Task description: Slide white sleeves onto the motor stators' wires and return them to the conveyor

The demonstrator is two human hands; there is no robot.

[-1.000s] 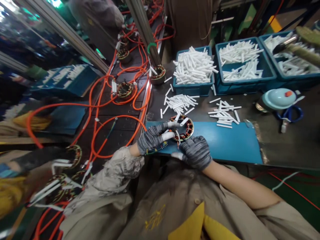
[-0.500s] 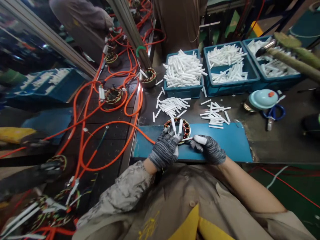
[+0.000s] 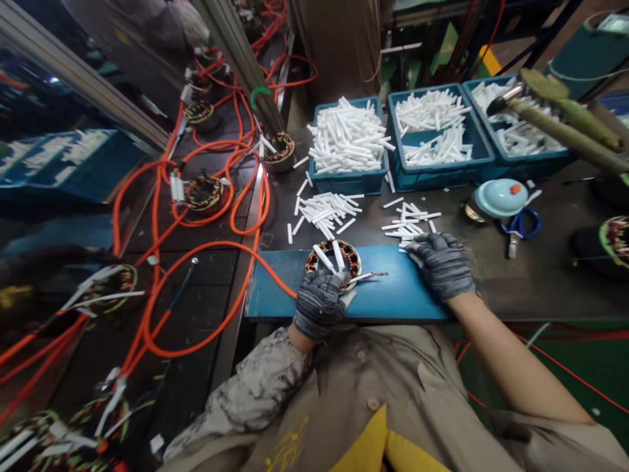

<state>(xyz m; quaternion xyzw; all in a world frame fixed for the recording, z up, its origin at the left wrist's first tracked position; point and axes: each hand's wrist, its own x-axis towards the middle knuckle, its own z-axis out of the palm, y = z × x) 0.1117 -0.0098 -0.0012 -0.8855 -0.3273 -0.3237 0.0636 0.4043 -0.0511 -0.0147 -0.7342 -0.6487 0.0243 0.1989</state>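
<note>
A round wound coil ring [image 3: 354,254] lies on the blue mat [image 3: 383,288], with two white sleeves [image 3: 338,255] upright at it. My left hand [image 3: 319,301], in a grey striped glove, is closed on the ring's near edge. A thin lead with a white sleeve [image 3: 361,278] sticks out to the right of the ring. My right hand [image 3: 442,265], gloved too, is at the near edge of the small pile of white sleeves [image 3: 407,221]; its fingertips are close together, and what they pinch is too small to tell.
Blue bins of white sleeves [image 3: 348,180] stand behind. Another sleeve pile [image 3: 327,211] lies nearer. Right: a light-blue lidded container [image 3: 501,196] and scissors [image 3: 529,224]. Left: orange cables [image 3: 196,252] and more coil rings [image 3: 204,195].
My right hand has left the lead beside the ring and moved right and forward to the small sleeve pile. My left hand stays at the ring. The view has shifted slightly.
</note>
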